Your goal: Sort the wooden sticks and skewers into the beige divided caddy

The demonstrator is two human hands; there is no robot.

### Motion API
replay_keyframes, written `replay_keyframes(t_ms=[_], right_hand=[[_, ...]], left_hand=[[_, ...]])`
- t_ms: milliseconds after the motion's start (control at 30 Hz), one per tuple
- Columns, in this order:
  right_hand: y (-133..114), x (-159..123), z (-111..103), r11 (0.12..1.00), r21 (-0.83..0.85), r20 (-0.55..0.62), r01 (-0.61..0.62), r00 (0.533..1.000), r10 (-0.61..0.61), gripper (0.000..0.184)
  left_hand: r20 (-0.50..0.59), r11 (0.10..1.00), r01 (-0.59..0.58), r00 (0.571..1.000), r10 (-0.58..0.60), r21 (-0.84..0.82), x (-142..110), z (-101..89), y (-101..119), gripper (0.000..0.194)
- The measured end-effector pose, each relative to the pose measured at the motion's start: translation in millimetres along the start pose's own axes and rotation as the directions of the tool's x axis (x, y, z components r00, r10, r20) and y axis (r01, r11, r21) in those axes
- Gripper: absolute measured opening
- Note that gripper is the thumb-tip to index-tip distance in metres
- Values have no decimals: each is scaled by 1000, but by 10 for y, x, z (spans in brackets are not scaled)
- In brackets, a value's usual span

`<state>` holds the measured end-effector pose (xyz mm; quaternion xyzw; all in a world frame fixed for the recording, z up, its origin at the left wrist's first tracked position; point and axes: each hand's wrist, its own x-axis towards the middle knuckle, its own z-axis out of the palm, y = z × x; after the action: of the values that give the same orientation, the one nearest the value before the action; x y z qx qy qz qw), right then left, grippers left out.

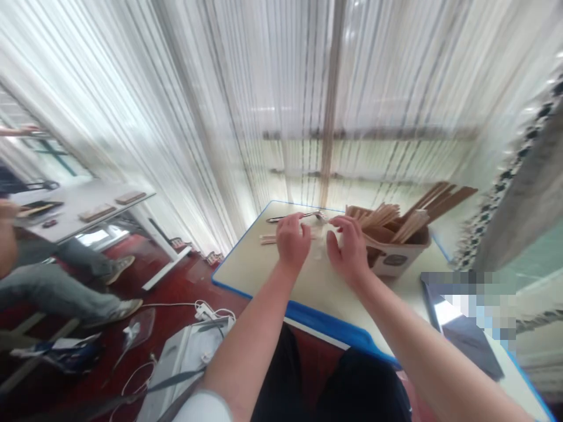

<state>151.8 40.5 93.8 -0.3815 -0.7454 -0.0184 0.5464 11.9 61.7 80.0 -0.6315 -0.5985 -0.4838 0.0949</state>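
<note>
Over the cream table (259,264) with blue edging, my left hand (294,239) hovers with fingers curved and thumb apart. A few thin pale wooden sticks (267,239) lie partly hidden behind it. Just beyond its fingertips is a dark-handled metal utensil (275,220), its far end close to the fingers of my right hand. My right hand (349,243) is open, thumb away from the bent fingers, beside a box (398,261) filled with bundled wooden sticks (378,217) and longer brown pieces (440,202). A blurred whitish patch shows between both hands.
A dark tablet-like device (461,334) lies at the table's right side. String curtains (246,88) hang behind. On the left, a seated person's legs (65,293) are beside a white table (88,199). White cables (211,310) and a pale case (176,357) are below left.
</note>
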Motion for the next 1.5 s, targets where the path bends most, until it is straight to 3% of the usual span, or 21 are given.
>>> replay_keyframes(t_ms=[67, 133, 233, 367, 500, 667, 800, 1000, 1133, 1233, 1367, 1500], right_hand=[[59, -71, 455, 997, 4, 182, -76, 981, 74, 25], [155, -153, 831, 986, -118, 333, -115, 931, 148, 29], [294, -270, 1148, 935, -341, 433, -96, 867, 247, 36], [375, -337, 1204, 873, -484, 476, -60, 819, 320, 34], [354, -313, 1149, 844, -534, 454, -45, 827, 331, 35], [320, -288, 1110, 810, -586, 458, -18, 817, 350, 24], [316, -291, 1082, 800, -599, 449, -29, 815, 366, 25], [257, -277, 995, 794, -608, 511, 12, 772, 379, 28], [131, -207, 902, 819, -568, 589, 84, 737, 332, 30], [-3, -107, 743, 830, -547, 608, 109, 733, 305, 30], [-204, 105, 279, 865, -500, 586, 38, 750, 306, 26], [-403, 383, -464, 963, -256, 494, -87, 844, 208, 17]], left_hand=[[114, 992, 58, 991, -71, 111, 38, 7, -392, 32], [221, 976, 63, 969, -110, 210, 20, 35, -717, 32], [313, 959, 36, 941, -127, 281, -75, 112, -1022, 27], [375, 953, -24, 922, -95, 301, -142, 230, -1129, 20], [427, 944, -77, 901, -72, 322, -124, 274, -1094, 17], [428, 948, -75, 901, -68, 309, -146, 207, -1047, 17], [481, 951, -101, 875, -54, 291, -197, 122, -1019, 18], [550, 937, -119, 830, -88, 330, -251, 8, -927, 21], [562, 920, -189, 826, -40, 344, -289, -56, -847, 22], [531, 930, -206, 847, 15, 303, -318, -126, -771, 21], [393, 970, -160, 916, 78, 181, -318, -271, -564, 19], [256, 987, -160, 954, 158, -15, -251, -370, -177, 20]])
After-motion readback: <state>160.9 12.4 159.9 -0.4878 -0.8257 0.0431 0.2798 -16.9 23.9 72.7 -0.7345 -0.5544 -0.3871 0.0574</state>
